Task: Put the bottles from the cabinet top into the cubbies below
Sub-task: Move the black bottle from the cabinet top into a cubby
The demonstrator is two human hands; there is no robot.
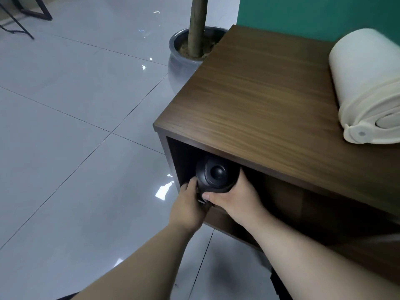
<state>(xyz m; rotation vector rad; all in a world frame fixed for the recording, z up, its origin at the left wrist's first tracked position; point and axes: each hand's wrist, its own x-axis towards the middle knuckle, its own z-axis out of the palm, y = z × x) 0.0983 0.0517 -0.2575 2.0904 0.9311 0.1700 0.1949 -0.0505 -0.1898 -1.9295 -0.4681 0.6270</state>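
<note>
A black bottle [216,175] lies on its side at the mouth of the left cubby [184,156], its lid end facing me and its body hidden inside. My left hand [188,204] grips it from the lower left. My right hand [236,197] wraps it from the right, thumb under the lid. A cream bottle [365,83] lies on its side on the cabinet top [259,94] at the right, lid toward me, partly cut off by the frame edge.
The brown wooden cabinet stands against a teal wall [313,14]. A grey pot [184,59] with a tree trunk sits on the floor at the cabinet's far left corner. Glossy grey tiles [75,126] stretch to the left, with black furniture legs [26,16] far off.
</note>
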